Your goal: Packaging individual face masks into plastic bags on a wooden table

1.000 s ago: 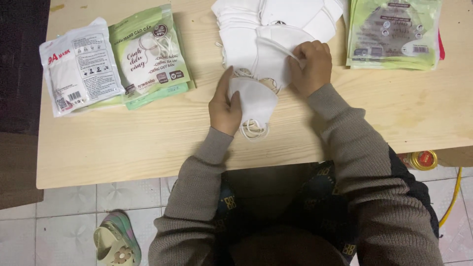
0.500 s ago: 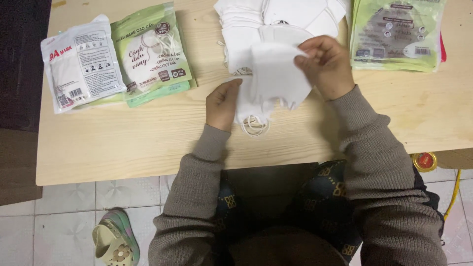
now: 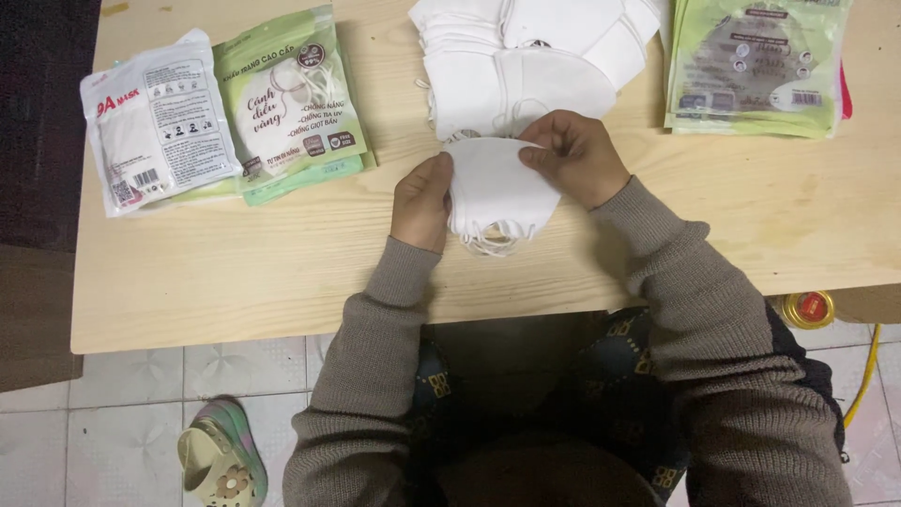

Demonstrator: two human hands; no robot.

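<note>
A small stack of folded white face masks (image 3: pixel 496 192) lies on the wooden table (image 3: pixel 282 263) in front of me, ear loops hanging out at its lower edge. My left hand (image 3: pixel 422 202) grips the stack's left side. My right hand (image 3: pixel 574 158) pinches its top right corner. Just behind the hands sits a larger pile of loose white masks (image 3: pixel 526 56).
Green mask packets (image 3: pixel 291 103) and a white packet (image 3: pixel 150 122) lie at the table's left. A stack of green packets (image 3: pixel 755 66) sits at the far right. Below the table edge are a tiled floor, a sandal (image 3: pixel 221 460) and a yellow-lidded can (image 3: pixel 809 308).
My right hand lifted a mask from the pile and laid it down onto the small stack. Both hands now hold the stack together lower on the table.
</note>
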